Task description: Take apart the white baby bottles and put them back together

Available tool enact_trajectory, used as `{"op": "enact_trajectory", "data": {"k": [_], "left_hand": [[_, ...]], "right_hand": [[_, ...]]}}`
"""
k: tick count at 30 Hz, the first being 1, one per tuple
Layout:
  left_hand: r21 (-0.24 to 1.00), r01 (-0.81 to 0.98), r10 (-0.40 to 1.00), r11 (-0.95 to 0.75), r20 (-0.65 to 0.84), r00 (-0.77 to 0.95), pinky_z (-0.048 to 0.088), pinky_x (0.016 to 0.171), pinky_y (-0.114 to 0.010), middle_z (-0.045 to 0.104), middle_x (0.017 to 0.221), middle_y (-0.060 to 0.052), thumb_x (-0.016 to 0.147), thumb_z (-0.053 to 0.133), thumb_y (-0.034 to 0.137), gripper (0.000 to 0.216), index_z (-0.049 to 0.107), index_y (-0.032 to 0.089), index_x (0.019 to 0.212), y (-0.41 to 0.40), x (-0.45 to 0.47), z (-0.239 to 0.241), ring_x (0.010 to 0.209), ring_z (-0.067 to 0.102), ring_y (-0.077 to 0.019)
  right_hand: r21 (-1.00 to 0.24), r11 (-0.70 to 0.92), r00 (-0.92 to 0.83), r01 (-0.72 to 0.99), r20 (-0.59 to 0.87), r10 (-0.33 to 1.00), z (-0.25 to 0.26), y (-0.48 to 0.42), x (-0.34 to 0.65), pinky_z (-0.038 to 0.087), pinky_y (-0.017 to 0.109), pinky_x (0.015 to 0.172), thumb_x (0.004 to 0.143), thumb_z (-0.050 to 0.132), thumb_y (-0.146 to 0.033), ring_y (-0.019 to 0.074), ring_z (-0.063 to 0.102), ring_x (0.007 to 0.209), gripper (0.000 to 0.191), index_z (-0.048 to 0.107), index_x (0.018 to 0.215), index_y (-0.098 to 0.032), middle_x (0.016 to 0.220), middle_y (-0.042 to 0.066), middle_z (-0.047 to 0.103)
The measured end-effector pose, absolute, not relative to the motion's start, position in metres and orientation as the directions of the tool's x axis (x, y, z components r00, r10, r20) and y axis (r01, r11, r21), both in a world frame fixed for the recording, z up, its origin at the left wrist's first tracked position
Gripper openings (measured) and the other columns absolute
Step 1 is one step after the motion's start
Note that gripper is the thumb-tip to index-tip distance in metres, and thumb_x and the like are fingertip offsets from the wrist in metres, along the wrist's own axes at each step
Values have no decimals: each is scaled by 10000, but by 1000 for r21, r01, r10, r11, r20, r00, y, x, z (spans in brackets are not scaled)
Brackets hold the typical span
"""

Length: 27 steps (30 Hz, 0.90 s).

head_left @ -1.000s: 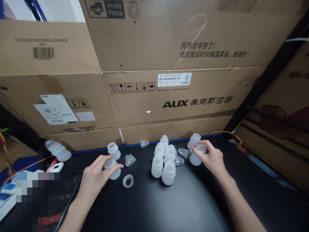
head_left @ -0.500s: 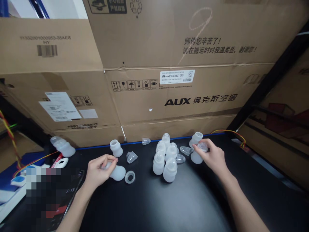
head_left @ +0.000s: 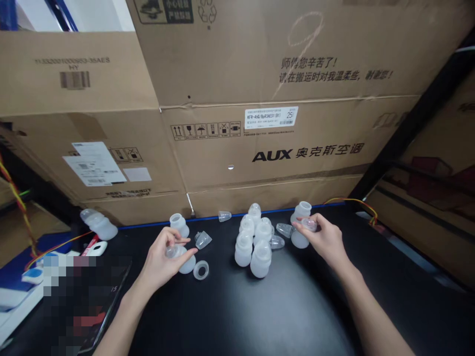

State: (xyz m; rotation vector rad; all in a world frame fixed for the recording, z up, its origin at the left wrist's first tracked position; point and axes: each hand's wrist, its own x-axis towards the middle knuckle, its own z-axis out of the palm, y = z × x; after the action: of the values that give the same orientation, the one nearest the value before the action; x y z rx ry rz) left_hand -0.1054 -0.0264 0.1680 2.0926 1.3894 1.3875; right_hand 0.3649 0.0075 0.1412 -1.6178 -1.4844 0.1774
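Note:
My left hand [head_left: 163,259] is around a small frosted squeeze bottle [head_left: 187,263] with a clear top, thumb and fingers spread apart; whether they touch it is unclear. Beside it lies a translucent ring [head_left: 201,270]. Just behind stands an uncapped bottle [head_left: 179,225], and a clear cone-shaped cap [head_left: 203,240] rests to its right. My right hand [head_left: 324,235] pinches the clear cap [head_left: 309,225] of another small bottle [head_left: 300,239]. An open-necked bottle [head_left: 303,210] stands behind that hand, and a clear cap [head_left: 284,230] lies to the left.
Several capped bottles [head_left: 261,262] stand grouped mid-table, with a clear cap [head_left: 277,242] beside them. Another cap [head_left: 224,216] lies near the cardboard wall [head_left: 230,143]. At left are a tilted bottle [head_left: 100,225], wires and a dark, partly blurred screen [head_left: 107,296].
My left hand has opened its pinch, thumb and fingers spreading around the bottle, and shifted slightly right. My right hand keeps its pinch, moving a little left.

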Motion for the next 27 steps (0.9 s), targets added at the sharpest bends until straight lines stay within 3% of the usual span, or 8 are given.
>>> {"op": "enact_trajectory", "data": {"k": [5, 7, 15, 20, 23, 27], "left_hand": [[444, 738, 799, -508, 563, 211, 543, 780, -315, 581, 969, -21, 889, 664, 282, 220, 457, 241, 953, -31, -108, 174, 847, 635, -179], [435, 734, 812, -521, 520, 267, 555, 797, -313, 603, 1012, -47, 919, 624, 268, 145, 519, 230, 1013, -32, -107, 175, 881, 631, -185], [683, 545, 859, -486, 489, 153, 633, 876, -263, 660, 1168, -59, 904, 717, 317, 244, 697, 248, 1138, -29, -101, 169, 1048, 694, -192], [826, 428, 927, -367, 363, 94, 610, 1020, -338, 666, 1308, -85, 897, 710, 402, 292, 715, 245, 1143, -24, -105, 165, 1188, 694, -237], [874, 391, 955, -288, 289, 58, 587, 1068, -397, 730, 1270, -108, 868, 733, 442, 347, 691, 227, 1137, -21, -104, 162, 1156, 728, -259], [869, 399, 950, -292, 312, 15, 632, 983, -394, 788, 1146, -103, 832, 769, 442, 318, 673, 218, 1036, -20, -104, 158, 994, 783, -256]], "right_hand": [[-788, 226, 255, 572, 433, 864, 135, 10, 359, 552, 299, 729, 767, 761, -712, 261, 737, 892, 514, 620, 822, -220, 1111, 102, 773], [-803, 260, 247, 536, 444, 861, 134, 12, 358, 566, 312, 721, 762, 765, -717, 262, 733, 870, 527, 631, 851, -215, 1096, 122, 773], [-820, 261, 235, 509, 424, 875, 132, 13, 359, 570, 308, 714, 772, 775, -695, 260, 733, 877, 519, 604, 841, -210, 1103, 132, 769], [-827, 234, 236, 511, 397, 887, 130, 13, 360, 570, 320, 762, 796, 781, -653, 263, 732, 917, 472, 596, 856, -222, 1136, 101, 761], [-821, 218, 242, 527, 391, 888, 131, 13, 359, 565, 329, 795, 799, 779, -653, 266, 733, 934, 461, 610, 869, -230, 1132, 83, 762], [-817, 218, 237, 533, 392, 889, 133, 12, 358, 561, 333, 800, 808, 765, -661, 269, 733, 940, 459, 606, 869, -235, 1131, 78, 763]]}}
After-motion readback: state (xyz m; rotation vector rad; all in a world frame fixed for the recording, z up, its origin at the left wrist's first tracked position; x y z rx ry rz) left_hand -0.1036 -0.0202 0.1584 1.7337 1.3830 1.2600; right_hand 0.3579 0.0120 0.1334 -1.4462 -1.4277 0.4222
